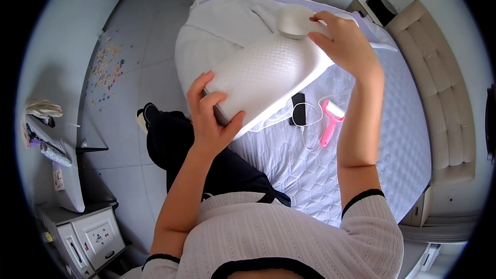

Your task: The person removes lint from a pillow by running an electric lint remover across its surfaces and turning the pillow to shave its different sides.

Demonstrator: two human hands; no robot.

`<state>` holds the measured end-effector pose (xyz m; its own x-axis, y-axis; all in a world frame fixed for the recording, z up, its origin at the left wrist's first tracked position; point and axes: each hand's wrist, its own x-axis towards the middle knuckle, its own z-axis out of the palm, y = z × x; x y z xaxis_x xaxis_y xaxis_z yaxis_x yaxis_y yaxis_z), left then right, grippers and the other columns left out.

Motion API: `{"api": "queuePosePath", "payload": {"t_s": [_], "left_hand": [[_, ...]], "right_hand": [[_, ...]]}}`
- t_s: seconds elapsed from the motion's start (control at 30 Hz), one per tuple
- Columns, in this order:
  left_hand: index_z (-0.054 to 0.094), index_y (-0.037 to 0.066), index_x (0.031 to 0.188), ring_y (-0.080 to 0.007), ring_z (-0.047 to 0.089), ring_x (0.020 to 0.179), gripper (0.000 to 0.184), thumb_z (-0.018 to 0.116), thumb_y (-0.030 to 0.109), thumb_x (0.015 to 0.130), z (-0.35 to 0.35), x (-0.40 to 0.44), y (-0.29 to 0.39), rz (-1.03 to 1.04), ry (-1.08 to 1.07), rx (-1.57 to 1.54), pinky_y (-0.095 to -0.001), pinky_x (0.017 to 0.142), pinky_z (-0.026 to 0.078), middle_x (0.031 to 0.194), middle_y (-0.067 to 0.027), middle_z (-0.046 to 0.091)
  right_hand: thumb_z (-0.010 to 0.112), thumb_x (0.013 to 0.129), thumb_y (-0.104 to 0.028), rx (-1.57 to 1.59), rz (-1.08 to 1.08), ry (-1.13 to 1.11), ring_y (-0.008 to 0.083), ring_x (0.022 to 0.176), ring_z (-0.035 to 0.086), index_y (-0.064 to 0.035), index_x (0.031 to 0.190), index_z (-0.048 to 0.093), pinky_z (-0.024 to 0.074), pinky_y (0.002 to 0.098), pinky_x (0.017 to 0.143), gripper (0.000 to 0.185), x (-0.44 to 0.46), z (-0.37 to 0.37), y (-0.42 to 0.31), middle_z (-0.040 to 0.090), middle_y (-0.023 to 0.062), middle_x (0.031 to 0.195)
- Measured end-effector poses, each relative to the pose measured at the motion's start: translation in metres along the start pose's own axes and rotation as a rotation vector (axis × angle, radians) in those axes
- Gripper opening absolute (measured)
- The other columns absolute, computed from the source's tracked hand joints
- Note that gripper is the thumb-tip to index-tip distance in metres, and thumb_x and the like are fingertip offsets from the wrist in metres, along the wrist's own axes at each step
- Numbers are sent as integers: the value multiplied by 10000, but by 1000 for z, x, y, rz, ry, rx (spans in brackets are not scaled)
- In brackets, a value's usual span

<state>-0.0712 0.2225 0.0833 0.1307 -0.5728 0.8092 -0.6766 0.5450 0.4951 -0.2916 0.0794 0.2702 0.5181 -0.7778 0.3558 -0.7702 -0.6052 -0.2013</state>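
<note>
Left hand [208,126] fingers clamp a white pillow [263,72] mid-frame; right hand [347,44] fingers, grip unclear, meet a round white object [293,19].

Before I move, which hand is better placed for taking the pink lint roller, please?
Probably the right hand. It is nearer to the pink lint roller, which lies close beside the right forearm. The left hand is farther away, at the near end of the white pillow.

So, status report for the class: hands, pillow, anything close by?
Left hand gripping near end of white pillow. Right hand at far end, beside round white object; grip unclear. Pink roller and black device on bed, off the pillow.
</note>
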Motion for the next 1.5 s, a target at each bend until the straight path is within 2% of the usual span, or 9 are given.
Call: {"api": "queuePosePath", "payload": {"t_s": [0.23, 0.37, 0.57, 0.73, 0.8, 0.93, 1.17, 1.37, 1.5], "left_hand": [[438, 105, 1138, -399, 414, 1293, 533, 786, 160, 737, 1, -4, 0, -12, 10, -5, -507, 1068, 347, 1423, -244, 375], [436, 102, 1131, -402, 398, 1310, 530, 784, 159, 735, -1, -5, 0, -13, 5, 0, -513, 1083, 331, 1424, -241, 369], [437, 102, 1128, -403, 394, 1314, 523, 786, 173, 745, 1, -5, 0, 4, 14, -2, -517, 1086, 326, 1424, -237, 368], [426, 103, 1168, -403, 394, 1317, 559, 790, 174, 750, 0, -6, -1, 4, 13, -8, -510, 1086, 331, 1428, -236, 367], [417, 105, 1192, -398, 396, 1319, 587, 794, 169, 747, 0, -6, -3, 1, 13, 7, -503, 1084, 337, 1433, -233, 367], [399, 55, 1293, -393, 424, 1299, 731, 830, 153, 711, -1, -5, -4, -66, 63, -74, -483, 1062, 386, 1413, -216, 398], [375, 31, 1380, -345, 427, 1328, 860, 846, 106, 664, -3, 0, -4, -229, 26, -183, -437, 1099, 373, 1427, -187, 414], [353, 83, 1423, -305, 438, 1337, 876, 822, 123, 684, -13, 3, -8, -221, -34, -130, -435, 1092, 383, 1496, -172, 384], [362, 89, 1418, -308, 452, 1331, 867, 821, 117, 684, -16, 3, -6, -246, -56, -138, -434, 1093, 385, 1504, -170, 381]], "right_hand": [[687, 814, -152, 251, -374, -149, 378, 774, 675, 37, 1046, 669, 523, 436, 728, 300, -9, 2, -43, 679, 230, 787], [710, 815, -150, 198, -466, -32, 318, 653, 630, 20, 1117, 649, 483, 383, 630, 351, -7, 7, -32, 676, 189, 790], [680, 833, -171, -67, -26, 79, 273, 574, 581, -7, 1133, 663, 432, 393, 569, 342, 10, 13, 24, 595, 178, 633], [684, 846, -166, -14, -36, -20, 270, 642, 629, -2, 1159, 644, 478, 386, 630, 355, -7, 3, -4, 656, 192, 734], [707, 816, -146, 219, -249, -64, 365, 823, 685, 10, 1112, 642, 536, 422, 746, 340, -15, 9, -15, 713, 186, 891], [731, 799, -105, 419, -376, 51, 379, 793, 676, 6, 1161, 606, 534, 410, 756, 400, -49, 25, -46, 705, 169, 959], [753, 755, -15, 555, -186, 8, 340, 843, 686, -33, 1257, 577, 545, 358, 654, 532, -96, 39, -67, 683, 132, 1068], [747, 781, 25, 543, 193, 302, 229, 863, 710, -25, 1281, 584, 561, 320, 728, 527, -100, 57, -40, 710, 145, 1039], [756, 798, 3, 570, 84, 334, 206, 857, 704, -23, 1293, 575, 563, 314, 703, 528, -108, 66, -45, 711, 133, 1049]]}}
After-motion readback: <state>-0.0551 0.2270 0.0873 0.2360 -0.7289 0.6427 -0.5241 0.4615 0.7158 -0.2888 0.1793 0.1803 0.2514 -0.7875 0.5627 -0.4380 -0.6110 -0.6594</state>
